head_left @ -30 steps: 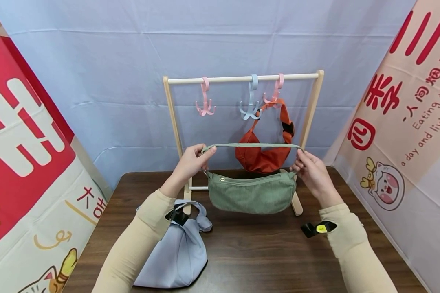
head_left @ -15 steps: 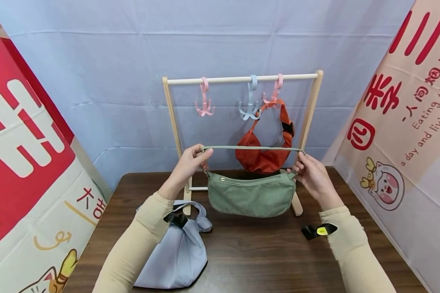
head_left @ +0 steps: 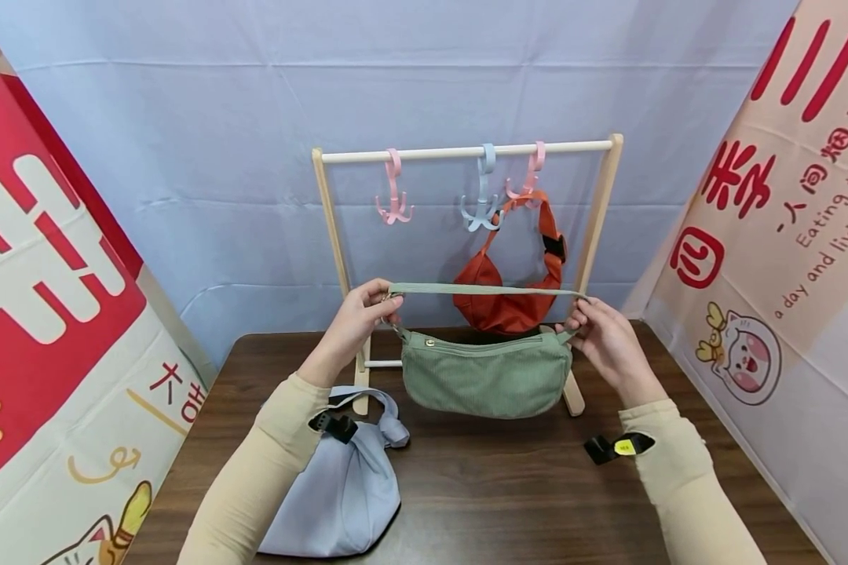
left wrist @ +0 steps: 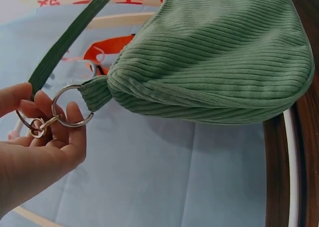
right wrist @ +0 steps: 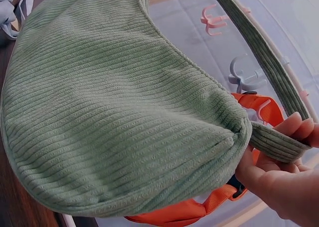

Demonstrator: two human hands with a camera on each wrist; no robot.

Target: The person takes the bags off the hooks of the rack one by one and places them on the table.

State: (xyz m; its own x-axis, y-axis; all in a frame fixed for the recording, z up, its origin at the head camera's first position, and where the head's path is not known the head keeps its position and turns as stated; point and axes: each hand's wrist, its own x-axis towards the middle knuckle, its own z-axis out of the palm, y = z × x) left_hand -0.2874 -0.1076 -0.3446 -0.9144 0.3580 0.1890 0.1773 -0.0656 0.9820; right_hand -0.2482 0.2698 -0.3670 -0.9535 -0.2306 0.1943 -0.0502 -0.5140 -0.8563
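Note:
A green corduroy shoulder bag (head_left: 487, 377) hangs in the air between both hands, its zip along the top and its strap (head_left: 495, 289) stretched nearly straight above. At the strap's left end my left hand (head_left: 356, 322) pinches the strap near its metal ring (left wrist: 73, 106); the left wrist view shows the thumb and fingers around the rings and clasp. My right hand (head_left: 611, 341) grips the strap's other end, where it folds in the right wrist view. Behind the bag, an orange bag (head_left: 505, 302) hangs from a pink hook (head_left: 530, 176) on the rack (head_left: 438, 152).
A second pink hook (head_left: 394, 188) and a light blue hook (head_left: 482, 192) also hang on the rack's bar. On the dark wooden table (head_left: 495, 502), a pale blue bag (head_left: 346, 494) lies at the left, partly under my left forearm. Printed cloths flank both sides.
The strap has dropped slightly, its left part showing wider. My left hand has shifted a little left and down, and the right hand slightly right. The green bag stays almost in place.

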